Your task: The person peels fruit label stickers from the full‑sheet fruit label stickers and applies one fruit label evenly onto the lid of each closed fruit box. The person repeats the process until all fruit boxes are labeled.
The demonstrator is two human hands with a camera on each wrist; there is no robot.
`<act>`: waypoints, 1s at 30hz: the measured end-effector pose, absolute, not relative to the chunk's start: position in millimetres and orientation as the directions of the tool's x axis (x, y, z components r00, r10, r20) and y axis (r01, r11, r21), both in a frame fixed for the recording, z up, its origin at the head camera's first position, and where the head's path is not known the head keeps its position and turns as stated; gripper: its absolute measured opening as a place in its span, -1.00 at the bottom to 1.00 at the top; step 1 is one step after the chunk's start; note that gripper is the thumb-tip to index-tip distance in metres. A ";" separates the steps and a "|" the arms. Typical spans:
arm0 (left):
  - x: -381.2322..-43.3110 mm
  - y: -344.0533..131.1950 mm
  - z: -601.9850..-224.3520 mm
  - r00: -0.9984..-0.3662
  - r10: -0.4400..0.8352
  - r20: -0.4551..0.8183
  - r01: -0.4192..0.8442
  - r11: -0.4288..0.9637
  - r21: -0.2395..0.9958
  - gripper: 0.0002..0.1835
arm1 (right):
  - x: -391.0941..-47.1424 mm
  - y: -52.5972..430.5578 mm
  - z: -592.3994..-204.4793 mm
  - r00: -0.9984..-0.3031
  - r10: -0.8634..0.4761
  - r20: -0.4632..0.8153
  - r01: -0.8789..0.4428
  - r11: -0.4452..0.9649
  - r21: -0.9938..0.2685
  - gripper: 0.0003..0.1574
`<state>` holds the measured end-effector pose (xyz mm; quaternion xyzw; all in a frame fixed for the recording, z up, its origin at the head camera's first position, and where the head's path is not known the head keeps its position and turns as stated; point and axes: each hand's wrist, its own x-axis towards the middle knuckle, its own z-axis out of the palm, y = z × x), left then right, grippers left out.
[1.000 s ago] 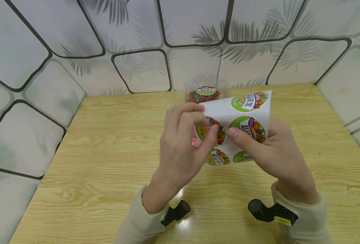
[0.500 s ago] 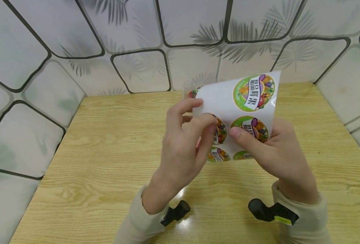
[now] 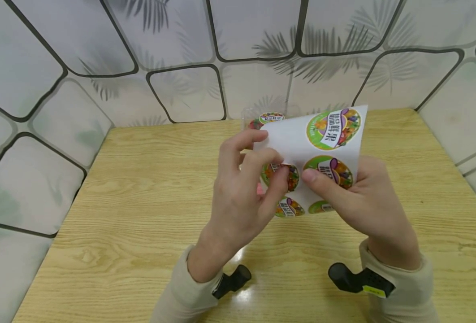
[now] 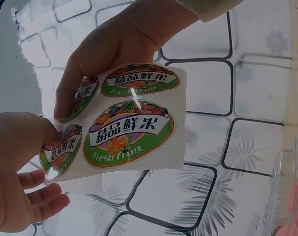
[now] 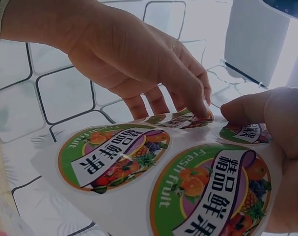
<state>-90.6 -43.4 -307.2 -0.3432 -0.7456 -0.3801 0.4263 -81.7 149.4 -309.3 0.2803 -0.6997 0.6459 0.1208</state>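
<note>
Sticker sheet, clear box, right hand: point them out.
Sticker sheet (image 3: 296, 147), head view: bare white area above its middle.
Clear box (image 3: 252, 113), head view: transparent upper left part.
Right hand (image 3: 357, 204), head view: near the thumb's base.

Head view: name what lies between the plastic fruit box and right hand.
In the head view, the fruit sticker sheet, gripped by the right hand and partly hiding the plastic fruit box.

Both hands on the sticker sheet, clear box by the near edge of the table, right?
Wrong edge: the clear box is by the far edge of the table, as the head view shows. Left hand and right hand on the sticker sheet: correct.
</note>
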 end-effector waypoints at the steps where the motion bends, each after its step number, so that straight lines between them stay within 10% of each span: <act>1: -90.5 -43.4 -307.4 -0.398 0.189 0.898 0.839 0.471 0.273 -0.86 | -81.7 149.2 -308.8 -0.812 -0.239 0.532 -0.547 -0.003 -0.837 -0.73; 30: -89.0 -44.5 -305.6 -0.432 0.117 0.894 0.803 0.500 0.323 -0.73 | -82.7 148.4 -307.9 -0.831 -0.241 0.502 -0.516 -0.002 -0.856 -0.77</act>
